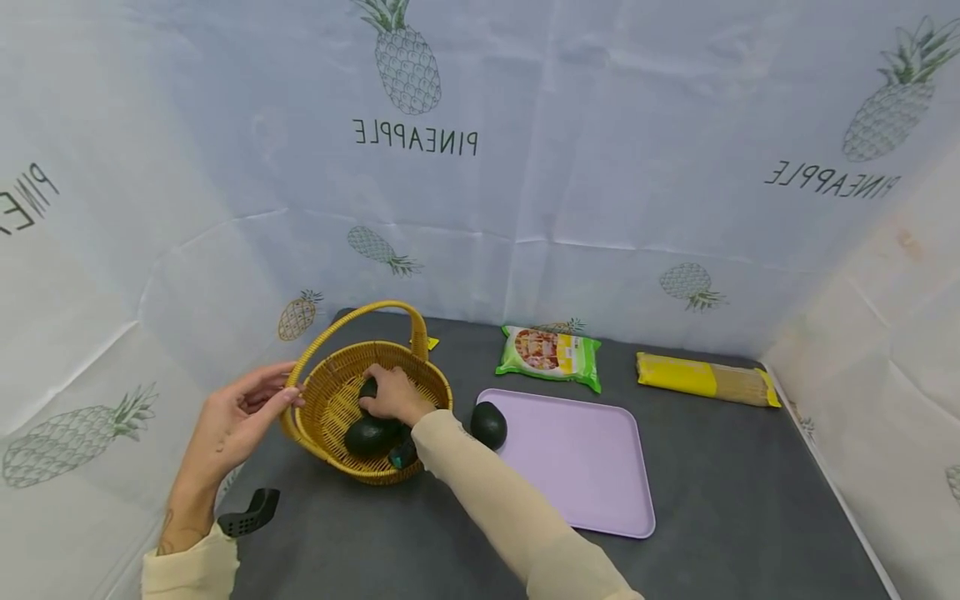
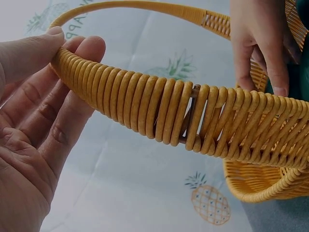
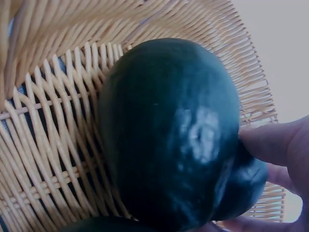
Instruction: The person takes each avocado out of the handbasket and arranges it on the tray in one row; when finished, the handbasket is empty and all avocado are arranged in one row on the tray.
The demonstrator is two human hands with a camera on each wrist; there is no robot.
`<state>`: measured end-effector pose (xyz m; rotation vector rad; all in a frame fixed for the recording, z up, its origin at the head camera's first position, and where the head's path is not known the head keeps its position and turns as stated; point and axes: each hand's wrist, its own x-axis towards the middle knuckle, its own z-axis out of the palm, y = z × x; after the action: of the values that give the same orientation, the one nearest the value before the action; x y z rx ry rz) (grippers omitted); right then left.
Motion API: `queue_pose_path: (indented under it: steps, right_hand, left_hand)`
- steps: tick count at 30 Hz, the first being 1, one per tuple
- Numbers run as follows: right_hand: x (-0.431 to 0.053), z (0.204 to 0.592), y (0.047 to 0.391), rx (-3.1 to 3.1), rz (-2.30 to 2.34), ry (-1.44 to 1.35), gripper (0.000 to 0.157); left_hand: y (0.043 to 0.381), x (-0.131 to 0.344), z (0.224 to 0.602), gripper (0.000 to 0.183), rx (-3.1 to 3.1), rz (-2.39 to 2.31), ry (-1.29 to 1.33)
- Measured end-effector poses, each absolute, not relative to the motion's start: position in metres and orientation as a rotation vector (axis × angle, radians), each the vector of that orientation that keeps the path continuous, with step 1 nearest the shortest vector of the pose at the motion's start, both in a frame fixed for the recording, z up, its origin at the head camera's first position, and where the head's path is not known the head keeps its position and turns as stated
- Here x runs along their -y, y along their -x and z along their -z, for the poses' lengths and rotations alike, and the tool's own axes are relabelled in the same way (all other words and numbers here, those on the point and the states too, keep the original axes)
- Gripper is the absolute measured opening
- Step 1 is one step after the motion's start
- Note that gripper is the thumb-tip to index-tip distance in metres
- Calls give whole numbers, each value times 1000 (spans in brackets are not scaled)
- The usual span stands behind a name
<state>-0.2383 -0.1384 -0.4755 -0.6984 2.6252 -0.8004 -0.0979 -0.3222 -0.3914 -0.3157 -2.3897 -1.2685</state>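
Observation:
My left hand [image 1: 238,417] holds the handle [image 2: 130,104] of a yellow-brown wicker basket [image 1: 318,400], thumb on one side and fingers on the other. Reaching inside the basket, my right hand [image 1: 393,394] grips a dark green avocado [image 1: 367,392] near the far wall. In the right wrist view, the gripped avocado [image 3: 245,183] shows partly behind a bigger-looking avocado [image 3: 169,130], with thumb and fingers around it. That nearer avocado [image 1: 367,437] lies on the basket's woven bottom. Another avocado [image 1: 489,425] is at the left edge of a lilac tray [image 1: 577,467].
Behind the tray lies a green and yellow food packet [image 1: 547,354]. A yellow pack of dry noodles [image 1: 705,379] is at the back right of the dark table [image 1: 720,483]. Pineapple-print curtains [image 1: 562,192] enclose the table's back and sides. A black wrist mount [image 1: 251,512] is by the left wrist.

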Motion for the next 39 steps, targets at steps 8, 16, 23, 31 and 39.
queue_pose_path:
  steps: [8,16,23,31,39]
  right_hand:
    - [138,474,240,-2593,781,704,45]
    - [140,479,244,-2609,795,644,51]
    - [139,479,245,-2577,838,578,65]
    - [134,481,242,-2558,908,586,62]
    - [126,477,245,-2589,964,608,63]
  left_hand:
    - [98,322,391,39,2383,1277,325]
    - [97,322,391,39,2388,1272,319]
    - [98,323,391,38,2393,1252,306]
    - [97,323,393,38,2386,1281,319]
    - [97,324,393,39,2386,1262,313]
